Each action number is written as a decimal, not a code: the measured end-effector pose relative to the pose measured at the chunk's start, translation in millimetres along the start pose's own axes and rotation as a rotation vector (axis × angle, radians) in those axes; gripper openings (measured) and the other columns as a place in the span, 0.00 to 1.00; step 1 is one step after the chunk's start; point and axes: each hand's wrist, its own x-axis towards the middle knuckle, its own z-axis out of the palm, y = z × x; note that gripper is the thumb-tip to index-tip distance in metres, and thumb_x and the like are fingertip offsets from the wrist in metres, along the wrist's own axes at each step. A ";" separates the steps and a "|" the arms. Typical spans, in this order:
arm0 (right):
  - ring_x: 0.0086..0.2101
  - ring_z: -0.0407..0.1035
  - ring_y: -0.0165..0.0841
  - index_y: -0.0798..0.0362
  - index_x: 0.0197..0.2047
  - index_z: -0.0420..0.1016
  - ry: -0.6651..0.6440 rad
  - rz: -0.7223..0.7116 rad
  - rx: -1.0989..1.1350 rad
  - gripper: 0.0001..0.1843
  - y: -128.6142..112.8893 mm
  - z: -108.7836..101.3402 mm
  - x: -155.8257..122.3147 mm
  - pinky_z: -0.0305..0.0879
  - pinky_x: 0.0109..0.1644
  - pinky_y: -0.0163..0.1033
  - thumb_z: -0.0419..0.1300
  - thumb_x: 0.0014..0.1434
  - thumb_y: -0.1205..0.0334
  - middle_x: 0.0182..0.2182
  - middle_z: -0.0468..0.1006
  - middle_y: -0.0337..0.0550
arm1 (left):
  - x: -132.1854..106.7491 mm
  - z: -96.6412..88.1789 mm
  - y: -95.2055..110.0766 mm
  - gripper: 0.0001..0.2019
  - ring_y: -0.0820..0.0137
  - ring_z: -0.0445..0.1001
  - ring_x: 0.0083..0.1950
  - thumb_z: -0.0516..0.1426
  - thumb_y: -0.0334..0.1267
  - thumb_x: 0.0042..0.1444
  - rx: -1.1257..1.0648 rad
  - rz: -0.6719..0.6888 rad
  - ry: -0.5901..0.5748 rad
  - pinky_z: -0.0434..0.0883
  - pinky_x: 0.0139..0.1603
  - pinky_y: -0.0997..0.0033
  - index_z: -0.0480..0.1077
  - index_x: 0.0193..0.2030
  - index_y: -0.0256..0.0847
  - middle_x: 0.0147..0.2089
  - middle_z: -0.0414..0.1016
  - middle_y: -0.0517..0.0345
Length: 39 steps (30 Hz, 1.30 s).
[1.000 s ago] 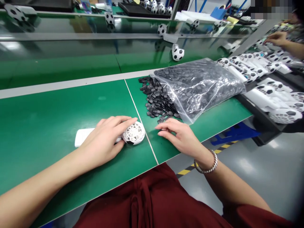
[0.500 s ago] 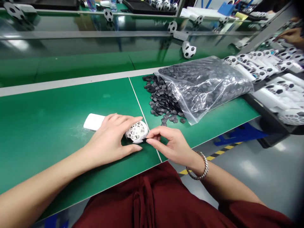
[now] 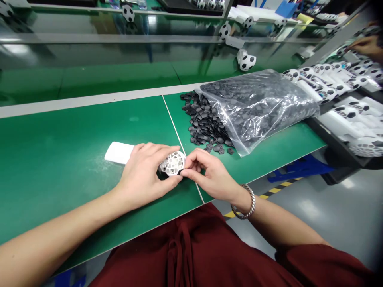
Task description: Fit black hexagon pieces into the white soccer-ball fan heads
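Glossy reflective shelving runs along the back of this one, with a black-and-white soccer ball sitting on it, and below that a long green-topped desk fills my view. Going left to right from my remote seat: a flat white rectangular piece lies on the desk, just touching the person's left hand. That hand is curled over a white lattice ball, pinning it to the desk right by a pale seam line, so I'd guess it's braced for the other hand to work on. The right hand sits just beside it, fingertips pinched against the ball's lower edge; whether a small black piece is between them, I can't tell from here. Next along, a heap of matte black pentagon-shaped pieces spills from the mouth of a clear plastic bag, probably kept there for easy reach. Far right, a co-worker's hand is above a black tray piled with white ball parts. No readable labels anywhere.
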 end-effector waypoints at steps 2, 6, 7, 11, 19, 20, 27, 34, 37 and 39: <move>0.26 0.60 0.23 0.55 0.32 0.65 -0.007 -0.010 0.002 0.05 1.0 -0.5 0.5 0.61 0.29 0.30 0.59 0.55 0.65 0.29 0.65 0.36 | -1.1 0.4 -0.7 0.23 0.61 0.67 0.50 0.55 0.47 0.51 0.007 0.016 0.001 0.59 0.52 0.56 0.64 0.53 0.42 0.50 0.71 0.53; 0.26 0.61 0.24 0.54 0.31 0.66 0.049 -0.052 -0.093 0.06 7.8 -18.4 -4.4 0.61 0.29 0.30 0.59 0.56 0.62 0.27 0.67 0.36 | -3.8 0.3 -7.3 0.27 0.58 0.66 0.51 0.55 0.53 0.51 0.040 0.085 -0.015 0.59 0.53 0.54 0.61 0.56 0.44 0.52 0.70 0.51; 0.27 0.61 0.24 0.54 0.31 0.67 0.112 -0.049 -0.161 0.06 10.8 -26.1 -6.9 0.61 0.30 0.31 0.59 0.56 0.62 0.27 0.68 0.37 | -3.6 -0.2 -9.2 0.29 0.57 0.66 0.52 0.55 0.55 0.50 0.051 0.100 -0.021 0.59 0.53 0.53 0.61 0.56 0.44 0.52 0.70 0.51; 0.28 0.62 0.26 0.54 0.32 0.70 0.301 -0.015 -0.464 0.01 25.1 -53.8 -16.3 0.62 0.35 0.34 0.58 0.56 0.66 0.28 0.70 0.38 | -0.7 -1.8 -15.1 0.28 0.57 0.65 0.53 0.55 0.54 0.50 0.047 0.153 -0.067 0.52 0.59 0.48 0.61 0.56 0.44 0.52 0.70 0.51; 0.40 0.65 0.34 0.53 0.42 0.73 0.074 -0.079 -0.720 0.09 36.5 -51.0 -16.6 0.65 0.45 0.41 0.57 0.57 0.62 0.37 0.73 0.45 | -7.5 6.6 -12.5 0.26 0.49 0.52 0.61 0.55 0.50 0.51 0.117 0.110 0.008 0.50 0.58 0.38 0.59 0.58 0.50 0.57 0.62 0.48; 0.39 0.65 0.35 0.53 0.42 0.73 0.065 -0.089 -0.749 0.10 36.3 -49.9 -16.1 0.65 0.44 0.41 0.56 0.58 0.62 0.36 0.73 0.45 | -8.0 6.4 -11.6 0.27 0.50 0.53 0.61 0.55 0.51 0.51 0.126 0.099 0.002 0.49 0.59 0.37 0.59 0.58 0.50 0.54 0.64 0.48; 0.36 0.64 0.36 0.59 0.44 0.73 -0.028 -0.261 -1.028 0.13 39.1 -49.0 -7.5 0.63 0.39 0.42 0.48 0.62 0.68 0.36 0.74 0.50 | -5.2 -1.4 -16.1 0.30 0.53 0.49 0.65 0.57 0.49 0.50 -0.021 0.109 -0.092 0.45 0.63 0.41 0.56 0.59 0.44 0.60 0.62 0.50; 0.35 0.69 0.31 0.54 0.38 0.74 0.026 -0.352 -0.607 0.08 16.7 -38.2 -1.2 0.66 0.41 0.37 0.54 0.60 0.66 0.33 0.77 0.41 | -3.9 -4.1 -19.3 0.29 0.57 0.41 0.68 0.57 0.38 0.49 -0.190 0.096 -0.182 0.54 0.63 0.51 0.56 0.59 0.41 0.61 0.59 0.50; 0.32 0.70 0.27 0.54 0.35 0.73 -0.010 -0.369 -0.458 0.04 3.1 -34.6 0.0 0.65 0.39 0.34 0.57 0.58 0.65 0.30 0.78 0.38 | -1.0 -10.9 -23.6 0.28 0.59 0.42 0.68 0.56 0.33 0.48 -0.243 0.157 -0.266 0.52 0.64 0.52 0.56 0.58 0.43 0.63 0.57 0.53; 0.32 0.69 0.28 0.55 0.35 0.72 -0.100 -0.419 -0.468 0.05 -2.1 -33.0 1.9 0.63 0.38 0.35 0.56 0.59 0.64 0.30 0.77 0.40 | 0.2 -13.8 -24.1 0.28 0.60 0.42 0.68 0.55 0.31 0.48 -0.261 0.178 -0.300 0.52 0.64 0.52 0.56 0.58 0.44 0.64 0.54 0.53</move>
